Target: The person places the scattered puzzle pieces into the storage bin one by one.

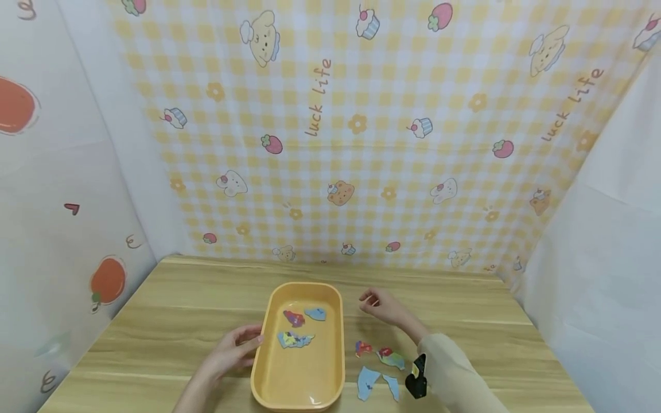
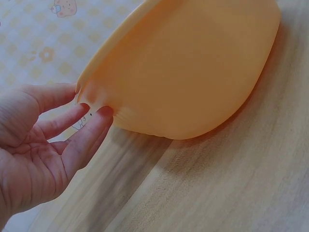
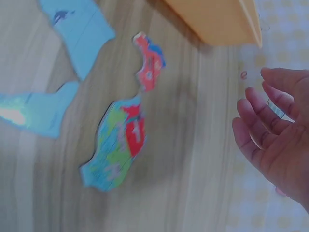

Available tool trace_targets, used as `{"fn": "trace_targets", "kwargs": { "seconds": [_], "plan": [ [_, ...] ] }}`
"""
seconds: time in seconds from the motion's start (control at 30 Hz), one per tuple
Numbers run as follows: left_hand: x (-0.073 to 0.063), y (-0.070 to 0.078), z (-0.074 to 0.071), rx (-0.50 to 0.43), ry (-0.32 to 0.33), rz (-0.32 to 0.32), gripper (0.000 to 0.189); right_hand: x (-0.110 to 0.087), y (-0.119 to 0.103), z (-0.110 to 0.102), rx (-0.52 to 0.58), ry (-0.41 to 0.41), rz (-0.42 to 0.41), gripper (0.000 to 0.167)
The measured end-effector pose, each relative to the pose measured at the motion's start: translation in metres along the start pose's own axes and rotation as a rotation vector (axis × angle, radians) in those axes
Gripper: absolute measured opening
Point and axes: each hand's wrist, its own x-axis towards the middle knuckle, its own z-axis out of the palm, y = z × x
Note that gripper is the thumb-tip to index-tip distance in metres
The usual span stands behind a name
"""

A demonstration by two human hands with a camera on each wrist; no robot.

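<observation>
Left hand holds a yellow-orange tray of jigsaw pieces while the right hand is unladen beside it

The yellow-orange tray (image 1: 298, 378) stands on the wood-grain table (image 1: 170, 321), its long axis running near to far, with the far end leaning slightly right. The left hand (image 1: 233, 353) grasps its left side, thumb at the rim and fingers against the outer wall. The right hand (image 1: 384, 308) is released, fingers loosely bent and pointing left, above the table to the right of the tray's far half.

Three jigsaw pieces lie in the tray's far half. The red-purple piece (image 1: 294, 318) slants from far left to near right; just right of it, the pale blue piece (image 1: 315, 314) lies lengthwise left to right. Nearer, the blue-and-yellow piece (image 1: 295, 339) also stretches left to right, its thin tip pointing right.

Four more lie on the table, right of the tray. The small red piece (image 1: 363, 347) is beside the green-and-red piece (image 1: 391, 358), whose long axis slants from far left to near right. Nearer, the larger light blue piece (image 1: 368, 383) runs roughly near to far, and the narrow light blue piece (image 1: 391, 386) tapers towards the near right.
</observation>
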Motion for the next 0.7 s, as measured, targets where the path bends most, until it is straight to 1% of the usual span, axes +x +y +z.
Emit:
{"fn": "trace_targets", "kwargs": {
  "seconds": [0.2,0.43,0.6,0.7],
  "plan": [
    [0.0,0.0,0.001,0.0,-0.002,0.003,0.059,-0.014,0.011,-0.003,-0.011,-0.048,-0.024,0.024],
    [0.0,0.0,0.001,0.002,0.014,0.0,0.059,-0.026,0.018,-0.006,0.031,-0.119,-0.009,0.027],
    [0.0,0.001,0.001,-0.001,0.007,0.004,0.059,-0.034,0.024,-0.011,-0.001,-0.162,-0.012,0.026],
    [0.0,0.0,0.001,-0.008,-0.007,0.007,0.059,-0.04,0.027,-0.014,-0.017,-0.189,0.017,0.025]
  ]
}}
